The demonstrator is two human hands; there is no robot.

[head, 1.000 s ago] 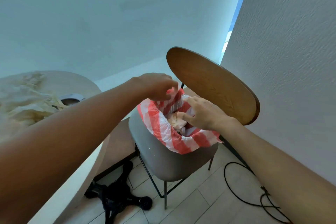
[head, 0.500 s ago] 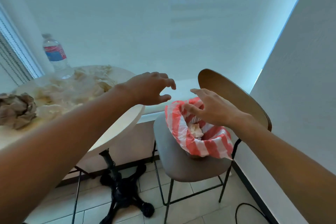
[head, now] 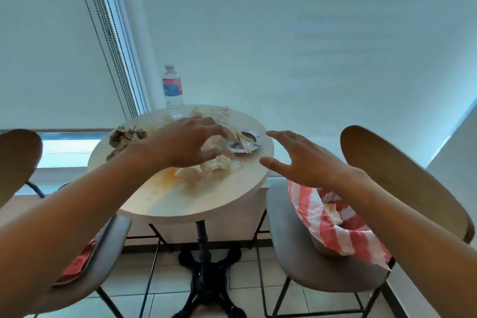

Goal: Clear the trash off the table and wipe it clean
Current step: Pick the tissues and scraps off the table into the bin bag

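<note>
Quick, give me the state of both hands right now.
Left hand: open, fingers loosely curved over the crumpled white paper napkins on the round beige table, holding nothing.
Right hand: open, fingers spread, empty.

Table top (head: 165,196): pale matt wood, stained. Tissues (head: 204,171): crumpled white paper. Ashtray (head: 251,141): shiny metal. Bottle (head: 173,90): clear plastic (glossy label). Striped bag (head: 333,230), lower right: thin crinkled plastic.

Water bottle (head: 172,90) label red and blue; print unreadable.
</note>
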